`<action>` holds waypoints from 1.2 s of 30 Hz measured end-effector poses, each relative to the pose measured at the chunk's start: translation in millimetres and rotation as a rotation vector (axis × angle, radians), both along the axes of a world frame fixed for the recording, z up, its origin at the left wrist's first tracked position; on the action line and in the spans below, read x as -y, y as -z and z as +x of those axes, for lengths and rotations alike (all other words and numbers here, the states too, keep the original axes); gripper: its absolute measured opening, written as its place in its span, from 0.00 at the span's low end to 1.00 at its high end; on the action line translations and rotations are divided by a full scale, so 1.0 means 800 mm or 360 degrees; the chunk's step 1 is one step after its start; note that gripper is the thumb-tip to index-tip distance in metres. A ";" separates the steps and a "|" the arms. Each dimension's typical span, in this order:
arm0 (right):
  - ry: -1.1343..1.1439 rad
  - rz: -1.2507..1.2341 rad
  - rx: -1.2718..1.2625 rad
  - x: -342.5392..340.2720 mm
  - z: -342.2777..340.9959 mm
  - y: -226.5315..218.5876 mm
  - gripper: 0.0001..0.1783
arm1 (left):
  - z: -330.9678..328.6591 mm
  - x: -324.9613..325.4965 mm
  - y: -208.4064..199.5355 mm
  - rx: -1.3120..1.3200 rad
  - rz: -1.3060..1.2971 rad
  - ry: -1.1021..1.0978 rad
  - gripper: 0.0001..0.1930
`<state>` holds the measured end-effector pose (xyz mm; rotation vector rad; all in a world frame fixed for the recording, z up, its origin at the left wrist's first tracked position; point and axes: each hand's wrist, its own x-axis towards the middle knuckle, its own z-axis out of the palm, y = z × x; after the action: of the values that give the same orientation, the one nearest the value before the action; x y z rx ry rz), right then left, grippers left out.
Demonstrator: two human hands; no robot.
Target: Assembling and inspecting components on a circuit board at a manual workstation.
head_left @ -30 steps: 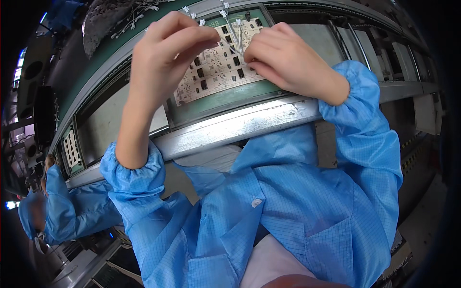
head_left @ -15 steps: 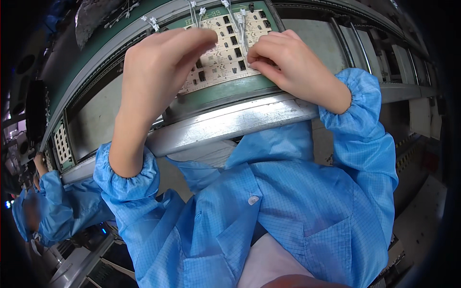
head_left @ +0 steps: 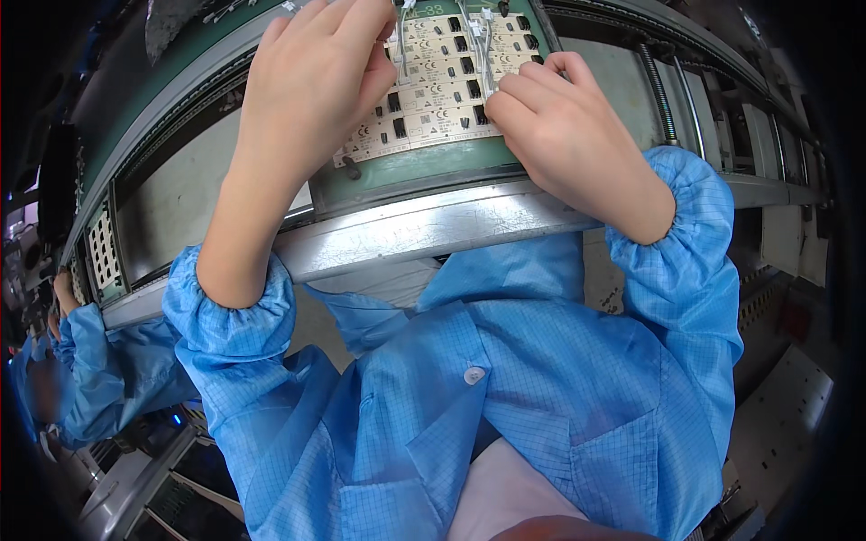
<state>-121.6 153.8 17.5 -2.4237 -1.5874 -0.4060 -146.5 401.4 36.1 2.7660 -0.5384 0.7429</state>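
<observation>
A panel of pale printed circuit boards [head_left: 437,122] with black components lies in a green carrier [head_left: 415,167]. Thin white-grey wires with white plugs [head_left: 487,45] run over the panel from its far edge. My right hand [head_left: 577,135] is closed at the panel's right side, its fingertips pinching the lower end of these wires. My left hand [head_left: 316,90] is raised over the panel's left part, fingers bent toward the thumb beside another white wire [head_left: 402,50]. What lies between its fingertips is hidden.
A metal rail [head_left: 433,225] runs along the near side of the carrier. At right are a spring-like rod [head_left: 657,95] and more rails. Far left, a co-worker in a blue sleeve [head_left: 90,352] is beside another board panel [head_left: 104,248].
My left hand has moved up toward the far edge of the panel. My right hand has shifted slightly right and down in the picture, and the panel appears further right.
</observation>
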 end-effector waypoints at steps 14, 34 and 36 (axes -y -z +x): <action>-0.0143 -0.0606 -0.0539 0.004 0.015 -0.053 0.15 | -0.006 0.002 0.030 0.0239 0.0502 0.0171 0.06; 0.0708 0.0342 -0.0268 -0.339 0.310 -0.005 0.14 | -0.012 0.001 0.048 -0.0011 -0.0057 0.0073 0.05; 0.0933 0.0157 -0.0353 -0.321 0.344 0.019 0.14 | -0.003 0.006 0.049 -0.0070 -0.0088 0.0079 0.05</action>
<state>153.9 410.2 2.1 -2.7055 -0.7330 -0.2814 -149.0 396.5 -2.9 2.7008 -0.5668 0.6738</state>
